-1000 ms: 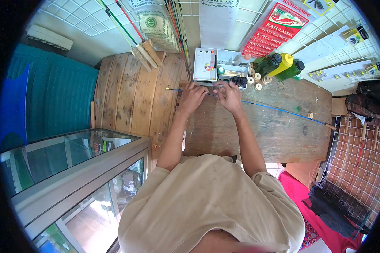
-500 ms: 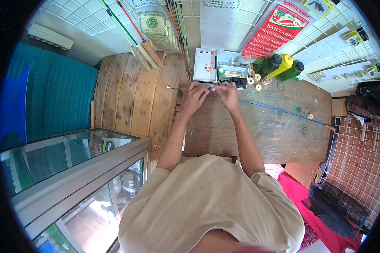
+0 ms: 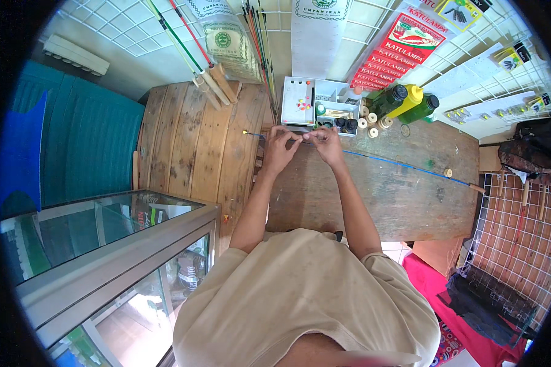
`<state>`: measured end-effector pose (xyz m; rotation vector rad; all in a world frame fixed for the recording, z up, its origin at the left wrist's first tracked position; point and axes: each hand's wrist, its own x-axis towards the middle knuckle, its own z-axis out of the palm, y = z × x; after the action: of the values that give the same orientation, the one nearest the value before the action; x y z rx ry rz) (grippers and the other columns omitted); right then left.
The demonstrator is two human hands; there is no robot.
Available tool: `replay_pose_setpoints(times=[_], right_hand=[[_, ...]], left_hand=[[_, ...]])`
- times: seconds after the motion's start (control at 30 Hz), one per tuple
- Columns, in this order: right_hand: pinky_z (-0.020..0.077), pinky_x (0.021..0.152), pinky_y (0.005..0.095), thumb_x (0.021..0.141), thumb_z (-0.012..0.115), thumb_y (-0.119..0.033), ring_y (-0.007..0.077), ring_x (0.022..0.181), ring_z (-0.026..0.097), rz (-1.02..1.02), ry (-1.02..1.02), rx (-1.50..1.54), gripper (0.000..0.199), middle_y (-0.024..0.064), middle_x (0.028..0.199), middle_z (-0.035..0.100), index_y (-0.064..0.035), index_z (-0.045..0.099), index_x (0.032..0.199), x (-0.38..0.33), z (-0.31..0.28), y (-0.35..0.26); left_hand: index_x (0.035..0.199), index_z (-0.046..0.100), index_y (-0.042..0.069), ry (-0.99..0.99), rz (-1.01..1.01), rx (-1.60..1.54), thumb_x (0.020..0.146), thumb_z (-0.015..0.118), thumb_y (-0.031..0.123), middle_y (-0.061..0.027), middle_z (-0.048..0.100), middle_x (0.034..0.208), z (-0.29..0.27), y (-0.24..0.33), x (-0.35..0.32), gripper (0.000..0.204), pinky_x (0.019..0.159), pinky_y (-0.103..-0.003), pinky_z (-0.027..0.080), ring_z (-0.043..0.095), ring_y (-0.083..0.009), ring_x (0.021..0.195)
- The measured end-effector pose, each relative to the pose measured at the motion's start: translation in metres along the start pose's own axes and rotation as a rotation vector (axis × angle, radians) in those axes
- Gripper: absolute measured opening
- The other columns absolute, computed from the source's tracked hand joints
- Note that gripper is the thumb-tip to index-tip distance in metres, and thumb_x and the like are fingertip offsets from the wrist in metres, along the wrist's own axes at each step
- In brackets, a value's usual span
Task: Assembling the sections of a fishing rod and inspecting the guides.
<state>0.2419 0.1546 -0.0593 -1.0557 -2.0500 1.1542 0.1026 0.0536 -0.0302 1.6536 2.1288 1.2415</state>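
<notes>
A slim blue fishing rod (image 3: 398, 163) lies across the wooden table, its brown handle toward the right. Its far-left end carries a small yellow tip (image 3: 245, 132). My left hand (image 3: 280, 153) is over the rod with thumb and forefinger pinched together. Beside it, my right hand (image 3: 326, 145) is pinched too, its fingertips almost meeting the left ones. Whatever sits between the fingertips is too small to make out. Just beyond both hands stands a white compartment box (image 3: 296, 124) with small colourful beads on its lid and dark little bottles in one section.
Wooden spools (image 3: 373, 132) and green bottles (image 3: 421, 109) with a yellow one (image 3: 409, 101) stand right of the box. Another spool (image 3: 448, 173) sits near the rod's handle. More rods (image 3: 217, 85) lean at the back left. A glass cabinet (image 3: 122, 244) stands at my left.
Both hands stay close together above the rod, their fingers shifting slightly as the fingertips draw nearer each other. The whole view has moved a little; the rod lies as before.
</notes>
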Motion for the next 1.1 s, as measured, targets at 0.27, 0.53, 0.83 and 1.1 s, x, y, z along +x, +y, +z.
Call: replay_pose_setpoints(times=[0.27,0.53,0.83,1.1], right_hand=[[0.0396,0.082,0.0317,0.08,0.072,-0.015,0.0177,0.072,0.053,-0.101,-0.011,0.062,0.012,0.0062,0.081,0.065,-0.0103,0.073,0.091,-0.01,-0.003,-0.008],[0.0438,0.062,0.0255,0.081,0.069,-0.008,0.0115,0.068,0.05,-0.054,0.05,0.066,0.015,0.0028,0.079,0.064,-0.0105,0.073,0.096,-0.013,-0.004,-0.013],[0.0457,0.073,0.0339,0.075,0.068,-0.004,0.0269,0.074,0.057,-0.316,0.138,-0.065,0.017,0.0086,0.084,0.07,-0.0087,0.073,0.09,-0.012,-0.003,-0.02],[0.0443,0.078,0.0329,0.077,0.069,-0.004,0.0244,0.082,0.059,-0.311,0.04,-0.042,0.017,0.01,0.09,0.07,-0.0066,0.073,0.093,-0.01,-0.005,-0.027]], left_hand=[[0.09,0.072,0.014,-0.013,-0.097,-0.097,0.076,0.072,0.014,0.003,0.07,0.082,-0.002,0.002,0.008,0.015,0.088,-0.035,0.038,0.05,-0.0211,0.091],[0.094,0.073,0.016,-0.05,-0.126,-0.112,0.075,0.072,0.016,0.0048,0.07,0.08,-0.004,0.002,0.009,0.019,0.084,-0.032,0.036,0.046,-0.0194,0.084],[0.088,0.072,0.013,-0.064,-0.101,-0.107,0.075,0.071,0.015,0.0041,0.071,0.082,-0.002,-0.001,0.012,0.013,0.086,-0.033,0.038,0.05,-0.0202,0.089],[0.099,0.072,0.013,-0.111,-0.139,-0.148,0.077,0.072,0.018,0.0016,0.072,0.086,-0.005,-0.004,0.013,0.022,0.087,-0.033,0.041,0.051,-0.0201,0.089]])
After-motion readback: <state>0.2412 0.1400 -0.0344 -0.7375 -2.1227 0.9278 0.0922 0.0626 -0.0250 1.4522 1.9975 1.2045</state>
